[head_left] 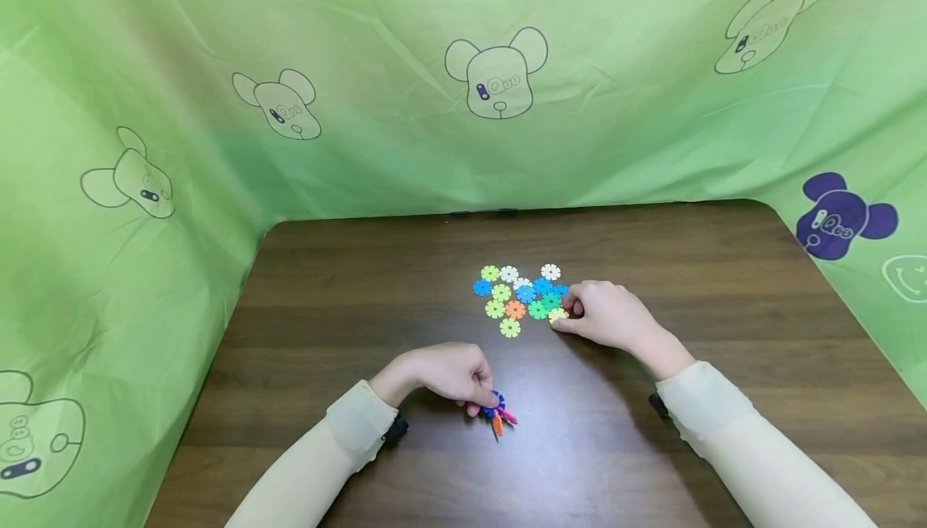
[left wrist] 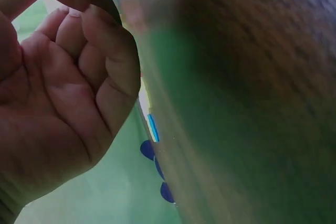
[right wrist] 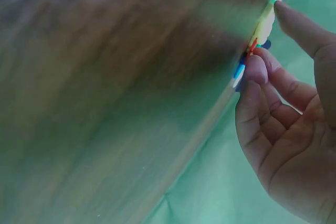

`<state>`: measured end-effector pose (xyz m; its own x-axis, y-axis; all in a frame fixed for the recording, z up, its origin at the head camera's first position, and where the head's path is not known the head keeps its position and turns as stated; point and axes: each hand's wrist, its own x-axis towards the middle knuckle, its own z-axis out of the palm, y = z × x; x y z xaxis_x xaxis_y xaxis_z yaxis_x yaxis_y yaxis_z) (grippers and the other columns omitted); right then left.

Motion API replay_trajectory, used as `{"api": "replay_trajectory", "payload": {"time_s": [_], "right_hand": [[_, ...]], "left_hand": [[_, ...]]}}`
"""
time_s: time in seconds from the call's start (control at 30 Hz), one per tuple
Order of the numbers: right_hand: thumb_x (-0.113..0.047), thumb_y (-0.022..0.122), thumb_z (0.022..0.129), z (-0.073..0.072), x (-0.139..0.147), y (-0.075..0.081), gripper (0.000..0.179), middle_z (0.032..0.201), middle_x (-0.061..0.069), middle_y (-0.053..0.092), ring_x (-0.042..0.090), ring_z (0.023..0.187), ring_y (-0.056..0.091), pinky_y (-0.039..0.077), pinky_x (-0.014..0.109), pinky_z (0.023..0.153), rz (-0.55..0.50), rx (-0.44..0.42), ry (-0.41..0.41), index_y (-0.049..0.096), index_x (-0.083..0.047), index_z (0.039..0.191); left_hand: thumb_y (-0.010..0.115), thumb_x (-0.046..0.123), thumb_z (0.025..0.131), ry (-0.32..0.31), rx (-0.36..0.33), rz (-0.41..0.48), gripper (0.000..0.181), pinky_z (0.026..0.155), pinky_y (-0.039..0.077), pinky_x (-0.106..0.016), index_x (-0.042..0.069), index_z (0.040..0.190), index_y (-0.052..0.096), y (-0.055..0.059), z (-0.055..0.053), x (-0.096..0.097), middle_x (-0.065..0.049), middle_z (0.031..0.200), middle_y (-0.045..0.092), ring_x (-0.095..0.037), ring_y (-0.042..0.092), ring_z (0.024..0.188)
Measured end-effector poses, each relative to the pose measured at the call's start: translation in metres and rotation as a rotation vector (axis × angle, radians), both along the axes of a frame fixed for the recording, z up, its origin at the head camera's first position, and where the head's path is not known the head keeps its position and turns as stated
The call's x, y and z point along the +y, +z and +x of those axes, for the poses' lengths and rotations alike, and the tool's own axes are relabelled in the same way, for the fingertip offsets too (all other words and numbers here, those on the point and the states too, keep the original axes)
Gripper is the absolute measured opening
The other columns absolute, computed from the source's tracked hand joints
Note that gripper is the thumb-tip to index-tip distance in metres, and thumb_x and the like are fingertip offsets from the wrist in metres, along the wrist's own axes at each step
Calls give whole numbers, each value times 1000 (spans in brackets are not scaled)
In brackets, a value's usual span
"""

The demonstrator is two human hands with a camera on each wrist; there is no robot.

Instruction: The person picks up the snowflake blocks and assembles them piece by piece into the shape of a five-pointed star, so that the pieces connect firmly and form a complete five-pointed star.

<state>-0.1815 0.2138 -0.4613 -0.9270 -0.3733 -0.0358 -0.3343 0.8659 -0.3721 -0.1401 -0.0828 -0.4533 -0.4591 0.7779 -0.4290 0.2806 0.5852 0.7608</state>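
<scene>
My left hand (head_left: 452, 373) is low over the near middle of the table, pinching a dark blue notched disc (head_left: 495, 404) between thumb and fingers. An orange disc (head_left: 497, 425) and a pink disc (head_left: 509, 415) are joined to it, seen nearly edge-on. In the left wrist view the fingers of that hand (left wrist: 68, 87) are curled, and the joined discs are out of sight. Farther off, my right hand (head_left: 608, 315) reaches to the right side of a loose group of notched discs. Its thumb touches a pale yellow disc (head_left: 558, 315); its fingertips touch a red disc (right wrist: 253, 45), with thumb and fingers spread apart.
Several flat discs lie close together, some overlapping: a white one (head_left: 550, 271), an orange one (head_left: 515, 309), a green one (head_left: 538, 309), a blue one (head_left: 482, 287) and a yellow-green one (head_left: 510, 327). Green printed cloth (head_left: 376, 150) hangs around the brown wooden table (head_left: 348, 270).
</scene>
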Motion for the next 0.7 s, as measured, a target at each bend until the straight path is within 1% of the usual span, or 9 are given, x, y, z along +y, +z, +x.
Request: {"api": "replay_trajectory", "payload": {"time_s": [0.07,0.17,0.27,0.3,0.37,0.43,0.5,0.6,0.7], "right_hand": [[-38,85,85,-1,0,0,30,76,-7,60,13,69,55,48,37,65,8,-7,9,68,-14,88],[-34,85,85,-1,0,0,28,78,-6,61,13,70,56,49,38,67,4,-12,18,68,-13,90],[-31,85,86,-1,1,-2,26,77,-7,62,11,71,58,50,38,69,-31,-16,33,66,-13,90],[-29,85,86,-1,2,-2,24,77,-8,62,10,70,58,50,37,69,-49,-21,40,66,-14,90],[-25,84,87,-1,3,-2,22,75,-9,62,9,69,57,49,36,68,-87,-36,58,65,-15,87],[-22,83,87,0,3,-2,19,74,-9,62,8,68,58,49,35,68,-122,-51,74,66,-16,86],[-20,83,89,1,4,-2,15,75,-10,64,7,69,58,50,34,68,-147,-57,85,68,-16,88],[-18,82,90,2,4,-1,10,76,-10,65,7,71,60,51,33,69,-161,-47,92,72,-15,91],[-18,81,91,3,4,1,8,76,-11,65,7,71,60,52,33,69,-171,-35,94,74,-15,93]], "left_hand": [[72,25,100,3,53,-52,38,50,31,-21,17,63,68,1,1,1,3,60,67,-5,45,49],[74,32,98,-10,177,-131,41,50,30,-22,19,60,66,1,1,2,8,57,66,-4,45,50],[75,42,95,-15,296,-212,45,50,30,-24,21,57,64,2,0,3,13,55,63,-5,46,51],[75,45,94,-15,327,-235,46,51,30,-24,22,57,63,2,-1,3,14,54,62,-5,46,52],[74,50,93,2,361,-267,48,51,31,-25,23,56,63,2,-3,3,15,53,60,-5,47,53],[73,53,93,35,380,-279,50,50,30,-26,22,56,60,1,-6,3,14,51,57,-6,46,52],[73,53,93,84,424,-280,48,51,32,-27,23,59,60,-1,-11,4,13,54,56,-7,47,54],[73,50,94,157,538,-266,37,52,39,-29,25,68,63,-5,-21,8,13,62,55,-8,51,59],[74,46,95,213,681,-272,24,55,45,-31,26,83,69,-10,-33,13,14,73,59,-8,55,64]]}}
